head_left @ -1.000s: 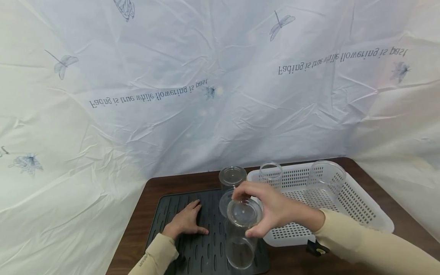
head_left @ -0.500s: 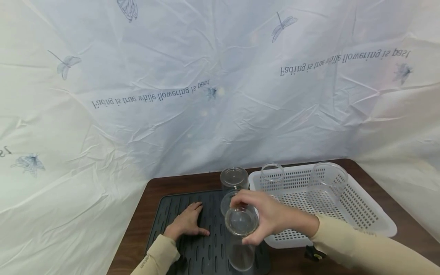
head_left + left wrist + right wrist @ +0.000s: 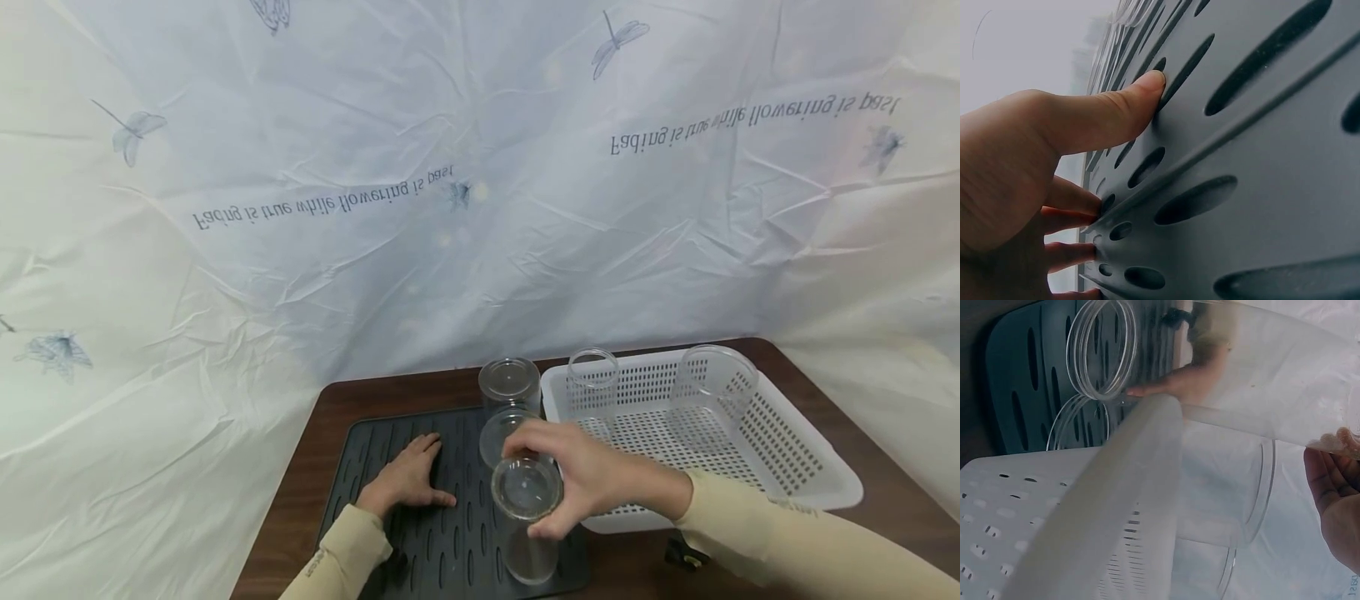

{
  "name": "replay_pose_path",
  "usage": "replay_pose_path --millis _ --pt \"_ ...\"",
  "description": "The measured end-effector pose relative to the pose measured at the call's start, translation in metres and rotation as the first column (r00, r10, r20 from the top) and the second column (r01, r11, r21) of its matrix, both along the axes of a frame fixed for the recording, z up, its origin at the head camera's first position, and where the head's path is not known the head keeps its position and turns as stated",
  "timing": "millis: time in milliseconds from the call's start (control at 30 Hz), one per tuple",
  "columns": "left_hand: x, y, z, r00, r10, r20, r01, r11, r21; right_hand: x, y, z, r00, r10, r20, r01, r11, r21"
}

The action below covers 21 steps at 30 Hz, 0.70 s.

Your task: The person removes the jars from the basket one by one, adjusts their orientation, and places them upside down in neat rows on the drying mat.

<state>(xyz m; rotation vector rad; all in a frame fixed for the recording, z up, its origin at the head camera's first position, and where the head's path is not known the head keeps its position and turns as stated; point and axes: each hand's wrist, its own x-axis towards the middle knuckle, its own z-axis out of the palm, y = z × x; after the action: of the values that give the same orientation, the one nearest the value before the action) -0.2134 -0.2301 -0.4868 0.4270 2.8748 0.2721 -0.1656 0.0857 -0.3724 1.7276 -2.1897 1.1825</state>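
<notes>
My right hand [image 3: 581, 475] grips a clear tumbler [image 3: 531, 557] near its base, fingers on one side and thumb on the other. The tumbler is upside down, its closed end facing up and its mouth at the right side of a dark slotted drying mat [image 3: 450, 550]. In the right wrist view, the tumbler's round rim [image 3: 1124, 381] lies against the mat. My left hand [image 3: 407, 477] rests on the mat with its fingers spread and nothing in them; the left wrist view shows the thumb [image 3: 1107, 119] on the slotted surface.
Behind the held tumbler, two more inverted clear cups stand in line, one near [image 3: 492, 440] and one farther back [image 3: 510, 380]. A white perforated basket [image 3: 843, 490] at the right holds a narrow clear cup [image 3: 593, 379] and a wide one [image 3: 714, 379]. A printed sheet [image 3: 480, 275] hangs behind the table.
My right hand has lowered the tumbler slightly and brought its top a little toward me, into a straighter stance over the mat. The left hand stays in place.
</notes>
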Motion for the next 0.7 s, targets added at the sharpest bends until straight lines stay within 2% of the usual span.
replay_pose_path --millis 100,433,700 --pt "0.001 0.0 -0.001 1.0 -0.003 0.001 0.003 1.0 0.002 0.0 0.0 -0.004 1.0 0.001 -0.008 -0.001 1.0 0.004" --pt "-0.001 0.0 0.0 1.0 -0.006 0.006 0.006 1.0 -0.001 -0.002 -0.001 -0.013 0.994 -0.011 -0.113 0.01 1.0 -0.006" --pt "-0.002 -0.001 0.001 1.0 -0.019 0.004 0.019 1.0 0.002 -0.004 0.001 -0.018 0.993 -0.032 -0.116 0.033 0.999 0.0"
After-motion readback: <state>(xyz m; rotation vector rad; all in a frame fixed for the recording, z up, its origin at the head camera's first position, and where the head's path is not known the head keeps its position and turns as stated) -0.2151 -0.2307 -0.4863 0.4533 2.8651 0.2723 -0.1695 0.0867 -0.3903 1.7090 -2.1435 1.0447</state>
